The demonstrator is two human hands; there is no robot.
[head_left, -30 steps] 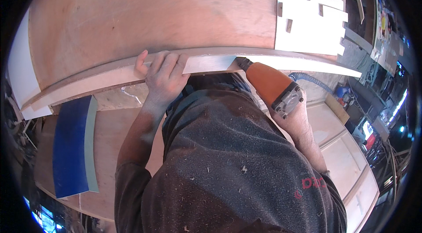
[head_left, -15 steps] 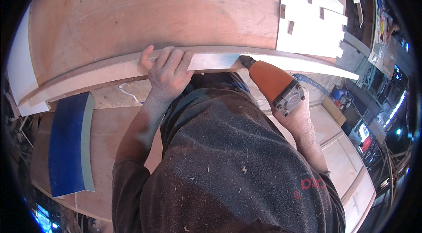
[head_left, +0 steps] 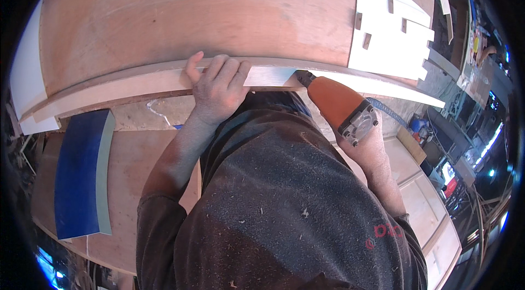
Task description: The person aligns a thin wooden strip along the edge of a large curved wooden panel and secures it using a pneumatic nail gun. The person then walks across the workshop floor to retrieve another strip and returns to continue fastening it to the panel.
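My right hand [head_left: 363,142] is closed round the handle of an orange air nailer [head_left: 334,103], mostly hidden beneath its clear-capped end. The nailer's dark nose meets the front of a long, pale wooden strip [head_left: 136,82] that curves along the near edge of a brown plywood panel [head_left: 191,16]. To the left of that nose, my left hand [head_left: 220,86] grips the strip, its fingers hooked over the top edge and its thumb or outer finger raised. A ribbed blue-grey air hose [head_left: 389,110] shows behind the nailer.
White notched sheets [head_left: 383,44] with small wooden blocks lie on the panel's right part. A curved blue piece [head_left: 82,175] rests on a lower plywood board [head_left: 128,180] at left. Behind my right arm is a framed panel [head_left: 424,197]. Clutter fills the far right.
The view has shifted slightly. My left hand has slid a little to the right along the strip, closer to the nailer. The nailer's nose stays against the strip.
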